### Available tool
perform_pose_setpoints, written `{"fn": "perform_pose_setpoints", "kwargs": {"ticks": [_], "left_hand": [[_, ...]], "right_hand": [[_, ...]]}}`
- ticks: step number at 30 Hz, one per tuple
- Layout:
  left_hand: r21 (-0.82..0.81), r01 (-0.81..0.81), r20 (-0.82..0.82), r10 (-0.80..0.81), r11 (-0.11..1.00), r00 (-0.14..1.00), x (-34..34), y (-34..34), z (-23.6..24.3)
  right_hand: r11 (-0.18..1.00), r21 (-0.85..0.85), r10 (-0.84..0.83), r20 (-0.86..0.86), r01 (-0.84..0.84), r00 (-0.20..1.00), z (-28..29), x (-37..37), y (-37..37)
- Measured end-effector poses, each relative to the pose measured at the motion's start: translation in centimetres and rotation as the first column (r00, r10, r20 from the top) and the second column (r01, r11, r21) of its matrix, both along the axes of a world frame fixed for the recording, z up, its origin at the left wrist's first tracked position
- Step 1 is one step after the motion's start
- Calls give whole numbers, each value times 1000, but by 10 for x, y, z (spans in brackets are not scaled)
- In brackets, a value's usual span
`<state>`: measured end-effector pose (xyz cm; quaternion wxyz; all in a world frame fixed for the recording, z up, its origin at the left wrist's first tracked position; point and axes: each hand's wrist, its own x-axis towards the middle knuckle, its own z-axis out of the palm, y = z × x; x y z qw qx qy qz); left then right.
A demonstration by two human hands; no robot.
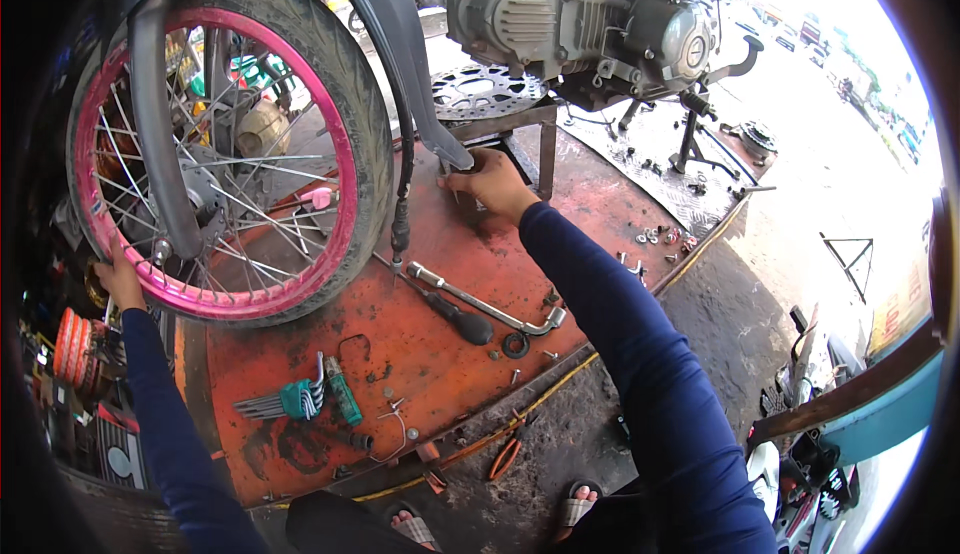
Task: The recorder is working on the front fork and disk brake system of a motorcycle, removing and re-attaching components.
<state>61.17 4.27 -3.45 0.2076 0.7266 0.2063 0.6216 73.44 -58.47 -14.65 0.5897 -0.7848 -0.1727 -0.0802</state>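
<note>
A motorcycle front wheel with a pink rim [347, 169], wire spokes and a black tyre [372, 104] stands at the left, between dark grey fork legs [160, 144]. My left hand [122, 279] grips the wheel's lower left edge, its fingers lying over the rim. Behind the wheel a dark grey front fender [405, 44] curves down to a narrow tip. At that tip my right hand [495, 186] is closed, thumb and fingers pinching it; part of the grip is hidden. A black cable or hose [401, 224] hangs between the wheel and the fender.
On the orange work platform [540, 384] lie a socket wrench [490, 304], a black-handled screwdriver [458, 319], a hex key set [290, 399] and small bolts. An engine [590, 29] and a brake disc [485, 92] are beyond. Orange-handled pliers [505, 457] lie by my feet.
</note>
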Motion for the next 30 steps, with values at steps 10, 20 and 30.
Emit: {"fn": "perform_pose_setpoints", "kwargs": {"ticks": [10, 20, 30], "left_hand": [[80, 189, -38, -186, 979, 982, 75, 36, -40], [-45, 398, -130, -401, 916, 907, 129, 57, -66], [4, 510, -157, -503, 860, 850, 161, 49, -84]], "right_hand": [[987, 45, -150, -75, 153, 986, -2, -12, 9], [935, 178, -282, -145, 305, 948, 7, -70, -1], [924, 101, -368, -28, 369, 929, -2, -108, -9]]}}
